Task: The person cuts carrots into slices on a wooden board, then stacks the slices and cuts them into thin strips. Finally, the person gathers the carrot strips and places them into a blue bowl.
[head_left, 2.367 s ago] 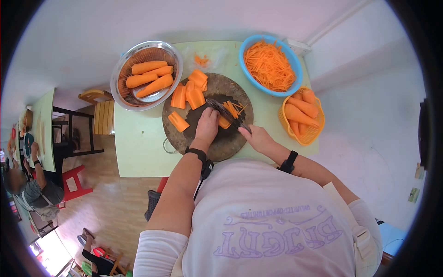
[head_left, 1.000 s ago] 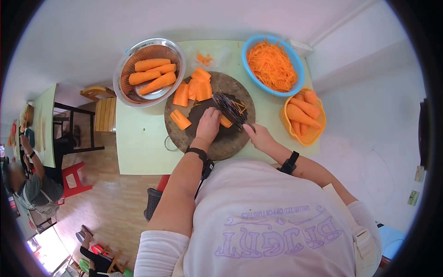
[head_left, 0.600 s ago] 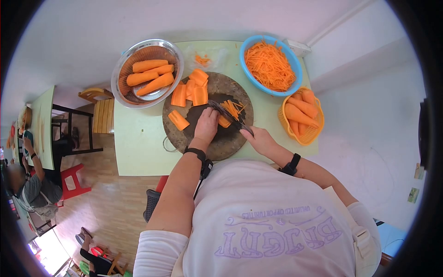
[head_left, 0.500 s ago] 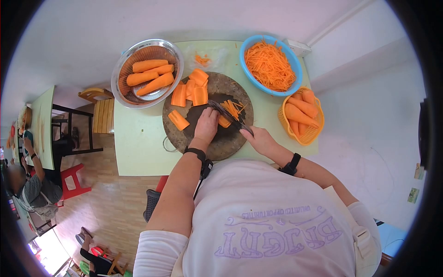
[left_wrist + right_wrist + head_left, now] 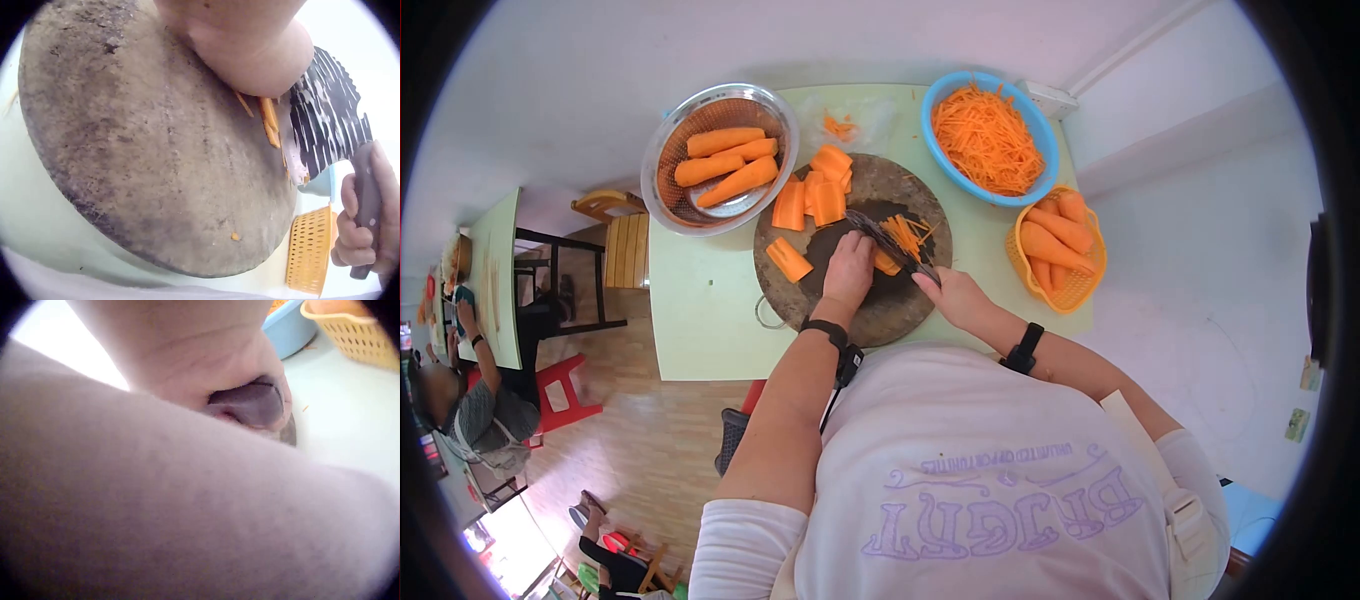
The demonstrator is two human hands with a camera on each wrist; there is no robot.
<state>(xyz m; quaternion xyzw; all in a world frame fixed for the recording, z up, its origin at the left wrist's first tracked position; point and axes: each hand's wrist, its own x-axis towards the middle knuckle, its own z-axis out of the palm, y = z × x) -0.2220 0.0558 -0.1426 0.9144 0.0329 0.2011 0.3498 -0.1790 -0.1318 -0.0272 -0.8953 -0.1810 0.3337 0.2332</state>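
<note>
My right hand (image 5: 956, 298) grips the dark handle of a cleaver (image 5: 328, 112), whose ridged blade is streaked light and dark. The handle's butt shows in the palm in the right wrist view. With curled fingers, my left hand (image 5: 850, 268) holds a carrot piece (image 5: 887, 263) down on the round wooden chopping board (image 5: 800, 300), right beside the blade. Its fingertips are hidden in the left wrist view. Thin carrot strips (image 5: 910, 234) lie on the blade's far side. Several flat carrot chunks (image 5: 828, 200) lie at the board's upper left, with a single chunk (image 5: 788, 260) below them.
A metal colander (image 5: 662, 205) with whole carrots stands behind left. At the back right are a blue basin (image 5: 937, 172) of shredded carrot and a yellow basket (image 5: 1055, 302) of carrots. Carrot scraps lie on a plastic bag (image 5: 870, 125). Another person sits far left.
The cleaver lifted and tilted over the piece about a second ago, then came back down beside my left fingers. More strips show past the blade than then. My left hand stays nearly in place.
</note>
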